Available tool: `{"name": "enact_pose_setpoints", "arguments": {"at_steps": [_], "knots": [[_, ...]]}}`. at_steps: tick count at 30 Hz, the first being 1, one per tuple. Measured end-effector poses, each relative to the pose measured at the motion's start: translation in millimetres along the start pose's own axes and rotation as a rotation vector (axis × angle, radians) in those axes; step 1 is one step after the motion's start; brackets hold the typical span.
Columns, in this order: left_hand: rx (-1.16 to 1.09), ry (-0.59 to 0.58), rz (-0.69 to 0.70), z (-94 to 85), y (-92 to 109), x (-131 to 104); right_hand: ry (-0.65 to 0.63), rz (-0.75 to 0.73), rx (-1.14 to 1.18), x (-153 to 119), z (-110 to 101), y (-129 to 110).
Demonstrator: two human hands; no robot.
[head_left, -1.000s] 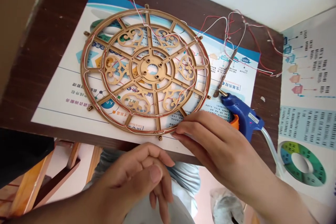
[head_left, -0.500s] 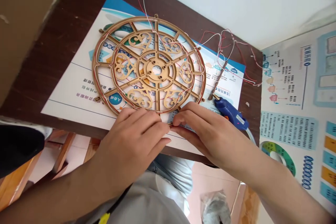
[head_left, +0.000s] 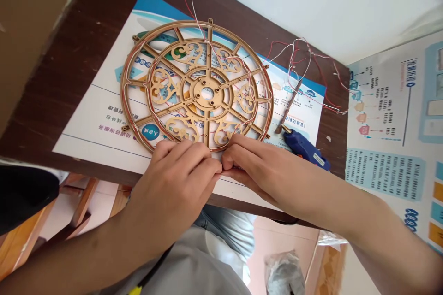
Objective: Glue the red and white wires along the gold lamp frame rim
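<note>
A gold round openwork frame (head_left: pixel 226 84) with spokes, scrollwork and a drilled hub lies flat on a printed sheet (head_left: pixel 104 97). Red and white wires (head_left: pixel 151 97) run along its rings and trail off its far side. At the frame's near rim, my left hand (head_left: pixel 183 179) is closed, fingers curled and pinched. My right hand (head_left: pixel 266 170) pinches right beside it, the fingertips of both almost touching. Whatever is between their fingertips is hidden. To the right, a blue hot glue gun (head_left: pixel 306 147) lies with its brass nozzle against a brown stick-like piece (head_left: pixel 290 103).
The dark brown table (head_left: pixel 69 62) meets a white wall (head_left: pixel 311 0) at the back. Loose wires (head_left: pixel 294 57) tangle at the far right. A printed poster (head_left: pixel 387 115) is on the right. Below are wooden stool parts (head_left: pixel 85 200) and a clear plastic bag (head_left: pixel 285 272).
My right hand has moved slightly left, bringing the fingertips together; a thin strand earlier visible between them is now covered. The round frame has shifted and turned slightly.
</note>
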State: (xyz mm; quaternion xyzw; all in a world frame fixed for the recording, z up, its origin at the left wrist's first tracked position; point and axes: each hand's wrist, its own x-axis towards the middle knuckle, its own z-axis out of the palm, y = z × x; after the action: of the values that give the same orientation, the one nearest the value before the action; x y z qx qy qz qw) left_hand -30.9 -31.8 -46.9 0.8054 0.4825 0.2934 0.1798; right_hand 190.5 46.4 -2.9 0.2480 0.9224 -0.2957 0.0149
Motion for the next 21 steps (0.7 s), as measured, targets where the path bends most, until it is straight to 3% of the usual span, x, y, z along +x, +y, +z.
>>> {"name": "enact_pose_setpoints", "arguments": {"at_steps": [12, 18, 21], "knots": [[0.012, -0.039, 0.006, -4.0, 0, 1, -0.105, -0.047, -0.141, -4, 6, 13], [0.001, -0.031, 0.006, -3.2, 1, 0, -0.044, -0.097, -0.227, 3, 8, 3], [0.0, -0.029, 0.004, -3.5, 0, 1, 0.068, -0.072, -0.304, 4, 11, -9]]}}
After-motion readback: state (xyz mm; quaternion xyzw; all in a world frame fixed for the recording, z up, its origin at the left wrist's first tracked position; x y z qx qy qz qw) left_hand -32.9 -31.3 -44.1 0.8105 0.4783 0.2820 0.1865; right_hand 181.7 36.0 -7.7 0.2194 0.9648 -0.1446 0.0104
